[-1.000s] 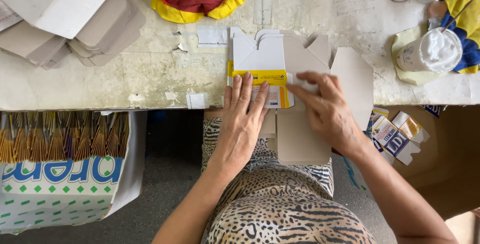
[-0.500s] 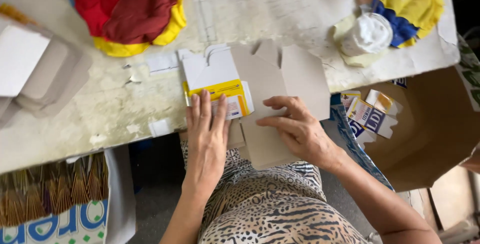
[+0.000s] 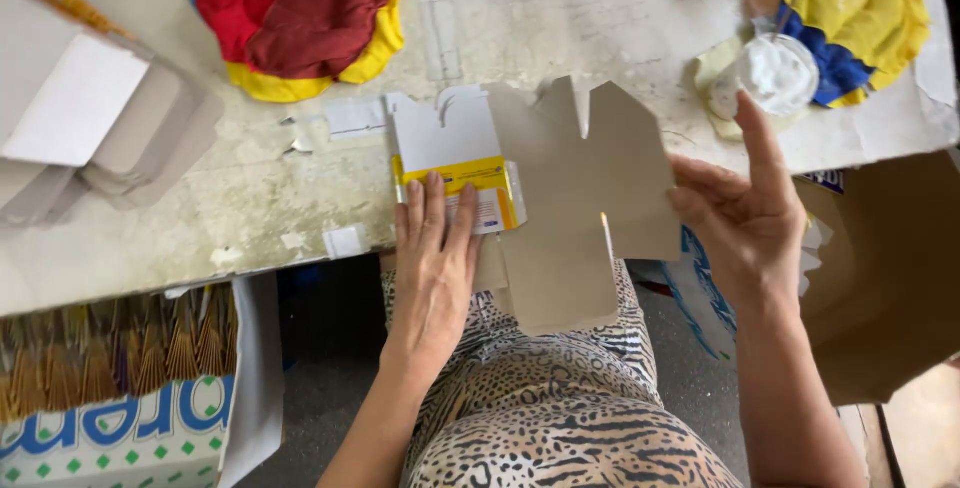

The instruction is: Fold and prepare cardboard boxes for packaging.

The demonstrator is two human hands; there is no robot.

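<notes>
The flat grey carton blank (image 3: 575, 203) lies unfolded at the near edge of your table (image 3: 250, 208), its notched top flaps pointing away from you and its lower panel hanging past the edge over your lap. Just left of it, touching or slightly overlapped, sits a smaller white and yellow printed carton blank (image 3: 450, 153), also flat.

Your left hand (image 3: 435, 253) lies palm down on the lower part of that printed blank, fingers straight and close together, pressing it to the table right at the edge. Your right hand (image 3: 745, 213) is open and spread, fingers pointing up and away, its fingertips at the grey blank's right edge; whether they actually touch the card cannot be told.

Beyond the blanks there is bare, stained tabletop before the red and yellow cloth bundle (image 3: 300, 13) at the far left. To the right, a small jar of white paste (image 3: 775, 73) stands near your raised fingers, beside a yellow and blue cloth (image 3: 850, 13). A stack of folded grey and white cartons (image 3: 90, 123) crowds the table's left end. Below the edge, a printed cardboard box (image 3: 110, 388) stands to your left and a large brown open box (image 3: 880, 278) to your right.
</notes>
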